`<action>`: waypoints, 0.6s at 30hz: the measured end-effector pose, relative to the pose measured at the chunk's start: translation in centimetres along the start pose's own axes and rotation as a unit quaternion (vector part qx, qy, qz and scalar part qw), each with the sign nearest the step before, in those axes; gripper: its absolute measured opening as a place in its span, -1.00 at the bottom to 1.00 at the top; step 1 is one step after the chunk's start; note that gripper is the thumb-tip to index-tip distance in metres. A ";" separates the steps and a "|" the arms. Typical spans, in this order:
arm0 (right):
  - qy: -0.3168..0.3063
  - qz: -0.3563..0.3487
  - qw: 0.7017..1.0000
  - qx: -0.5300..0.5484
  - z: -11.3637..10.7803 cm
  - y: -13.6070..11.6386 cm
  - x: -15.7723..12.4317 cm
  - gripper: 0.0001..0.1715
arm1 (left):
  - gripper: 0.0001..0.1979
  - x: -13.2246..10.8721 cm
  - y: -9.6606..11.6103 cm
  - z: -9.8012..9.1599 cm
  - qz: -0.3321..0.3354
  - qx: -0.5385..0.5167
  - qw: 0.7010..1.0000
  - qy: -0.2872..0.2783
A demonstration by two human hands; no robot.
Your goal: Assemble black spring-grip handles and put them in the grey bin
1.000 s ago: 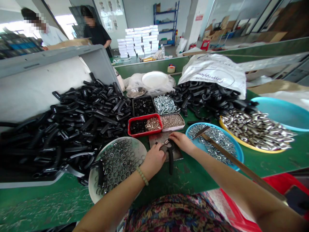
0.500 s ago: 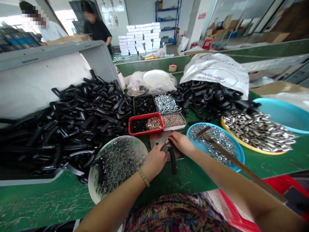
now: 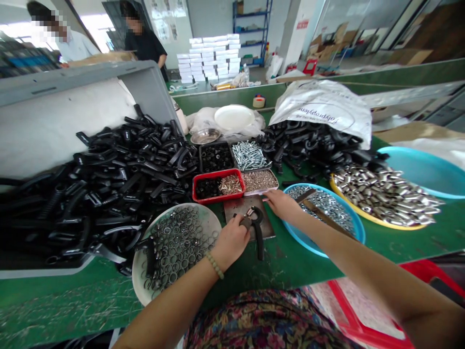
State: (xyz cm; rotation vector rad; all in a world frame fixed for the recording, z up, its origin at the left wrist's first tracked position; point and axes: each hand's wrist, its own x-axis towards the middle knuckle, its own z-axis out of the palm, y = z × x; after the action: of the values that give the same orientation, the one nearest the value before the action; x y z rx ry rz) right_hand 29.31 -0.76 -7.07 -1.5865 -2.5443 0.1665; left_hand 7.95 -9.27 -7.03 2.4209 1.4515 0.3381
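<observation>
My left hand (image 3: 232, 240), wearing a beaded bracelet, is closed on a black ring-ended handle (image 3: 259, 240) over a flat metal plate (image 3: 268, 230). A small shiny metal piece (image 3: 250, 211) sticks up between the fingertips and the ring. My right hand (image 3: 284, 206) is apart from that handle, low at the plate's right edge, beside the left rim of a blue basin (image 3: 296, 237). Its fingers stretch forward and look empty. A hammer (image 3: 327, 216) lies across the small nuts in the basin; my right forearm covers the end of its handle.
A pale bowl of metal rings (image 3: 181, 252) stands left. Beyond the plate are a red tray (image 3: 218, 198), a tray of small rivets (image 3: 259, 180) and a tray of screws (image 3: 250, 155). Black handles (image 3: 127, 179) spill from a grey crate; metal sleeves (image 3: 385, 196) fill a yellow basin.
My right hand has let go of the small metal piece and moved right, to the plate's edge. My left hand keeps its hold on the black handle, nearly still.
</observation>
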 end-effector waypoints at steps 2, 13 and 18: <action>0.001 0.022 1.000 -0.013 -0.3 0.9 0.6 -0.79 | -0.73 0.0 0.0 -0.1 -0.002 -0.003 1.000 -0.002; 0.096 0.071 0.925 0.360 -2.3 -3.9 -3.8 -0.81 | -0.72 -0.1 -0.2 0.0 -0.012 -0.007 1.000 0.000; 0.101 0.084 0.885 0.447 -0.9 -6.0 -4.8 -0.86 | -0.75 -0.1 -0.4 0.4 -0.008 0.007 1.000 0.008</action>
State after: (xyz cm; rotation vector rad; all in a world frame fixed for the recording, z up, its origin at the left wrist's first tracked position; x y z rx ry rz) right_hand 26.24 -7.73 -5.50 -1.3083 -1.7185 0.9703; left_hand 7.74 -9.28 -7.55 2.4206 1.4848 0.3472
